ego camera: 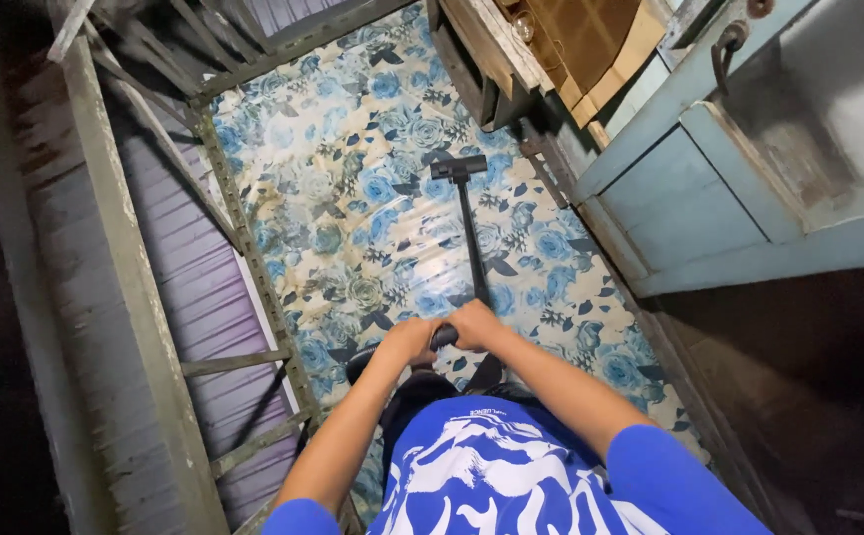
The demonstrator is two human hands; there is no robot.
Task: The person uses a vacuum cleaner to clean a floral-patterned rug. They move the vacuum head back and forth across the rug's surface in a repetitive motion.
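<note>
I am gripping the near end of a long black pole (472,243) with both hands, fists closed around its dark grip. My left hand (412,340) is wrapping the handle just left of my right hand (475,323), and the two are sitting almost touching, side by side. The pole is running away from me to the far part of the scene, where its flat black rectangular cleaning head (458,167) is resting on the blue-and-cream floral vinyl floor covering (353,198). The head is lying near the middle of that sheet, well apart from my hands.

I am wearing a blue short-sleeved shirt with white patterning (496,476), which is filling the near edge of the view. On my left, a weathered grey metal railing with slanted bars (244,258) is bordering the floor. On my right, a pale blue wooden cabinet (679,198) is standing along the sheet's edge, and a brown wooden shelf unit (511,59) is sitting at the far right.
</note>
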